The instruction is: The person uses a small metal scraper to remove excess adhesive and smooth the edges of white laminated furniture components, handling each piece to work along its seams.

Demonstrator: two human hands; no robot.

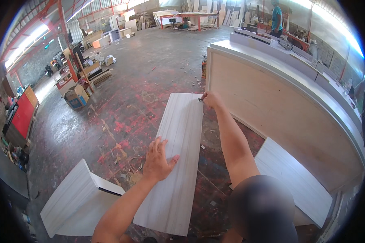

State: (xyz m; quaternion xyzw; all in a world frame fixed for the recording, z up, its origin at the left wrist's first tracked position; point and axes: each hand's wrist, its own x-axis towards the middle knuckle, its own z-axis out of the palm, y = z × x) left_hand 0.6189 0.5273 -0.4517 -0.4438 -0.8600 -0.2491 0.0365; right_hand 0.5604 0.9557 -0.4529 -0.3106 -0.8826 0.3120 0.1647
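At far left, a red-fronted cabinet (21,117) stood by the wall, and inward of it two wood-grain panels (71,198) met at an angle near my left forearm, a dark strip along one edge. Farther off, an open cardboard box (76,97) sat on the red-stained floor (89,135). My left grip (157,161) was wide, fingers spread flat on the long pale wood-grain board (183,141), which ran lengthwise away from me, the floor showing on either side. Well beyond it stood a red-legged counter (210,15). My right grip (211,100) was narrow, pinching a small black piece (200,99) at the board's far right corner; it looked like a fitting, though it was too small to be sure. A blurred dark round shape (263,206) covered part of the lower right. Beside it another wood-grain board (294,176) leaned tilted near a long white-topped counter (271,97), and a person in a teal shirt (276,18) stood behind.
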